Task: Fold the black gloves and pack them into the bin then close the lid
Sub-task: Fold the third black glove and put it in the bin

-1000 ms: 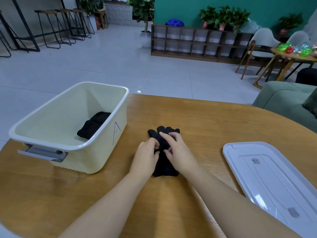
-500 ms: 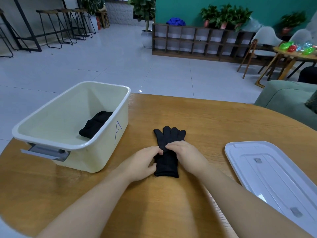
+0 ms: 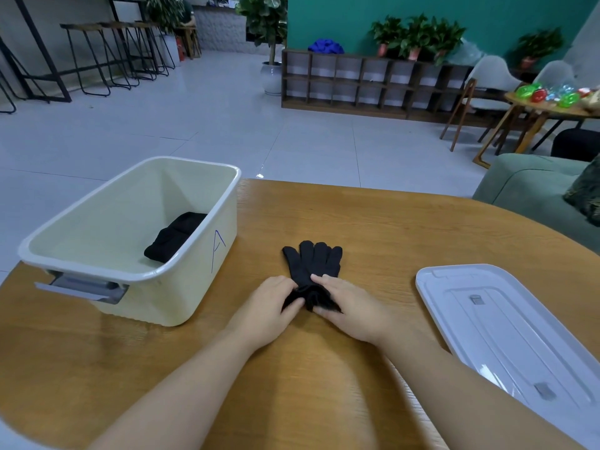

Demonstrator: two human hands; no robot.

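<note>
Both hands, left point(image 3: 271, 302) and right point(image 3: 349, 306), pinch the bunched cuff of a black knit glove point(image 3: 313, 264) on the round wooden desk point(image 3: 389, 228). The cream plastic bin point(image 3: 181, 287), marked "A" in blue pen, holds a folded black glove point(image 3: 173, 237). Its white lid point(image 3: 506, 329) lies to the right.

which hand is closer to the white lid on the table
Right. The right hand grips the glove cuff on the side toward the lid; the left hand grips it on the bin side.

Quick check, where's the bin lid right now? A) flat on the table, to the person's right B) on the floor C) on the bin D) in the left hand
A: the white lid lies flat on the wooden table, right of both hands, while the cream bin stands open on the left.
</note>
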